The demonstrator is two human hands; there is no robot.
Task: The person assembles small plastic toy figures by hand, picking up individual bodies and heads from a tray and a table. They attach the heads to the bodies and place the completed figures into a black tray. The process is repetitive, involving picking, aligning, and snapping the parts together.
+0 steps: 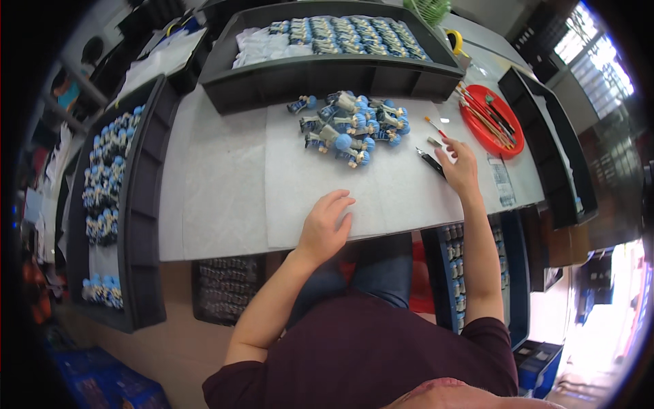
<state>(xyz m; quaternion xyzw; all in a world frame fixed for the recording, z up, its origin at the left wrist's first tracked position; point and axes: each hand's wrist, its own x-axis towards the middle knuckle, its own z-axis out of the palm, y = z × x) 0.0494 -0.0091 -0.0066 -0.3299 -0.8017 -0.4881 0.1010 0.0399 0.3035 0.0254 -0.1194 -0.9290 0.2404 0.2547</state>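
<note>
My right hand is over the right part of the white work sheet, with thumb and forefinger apart. Its fingertips are at the handle end of a small red paintbrush; whether they touch it I cannot tell. Beside the thumb lie a small grey block and a black craft knife. Nearer the table's front edge, my left hand has its fingers loosely stretched out and holds nothing. Beyond both hands lies a heap of small figurines with light blue heads and grey and dark blue bodies.
A black tray of figurines in rows stands at the back. Another black tray flanks the table's left. On the right are a red dish of brushes and tools and a dark tray. More filled trays sit below the table.
</note>
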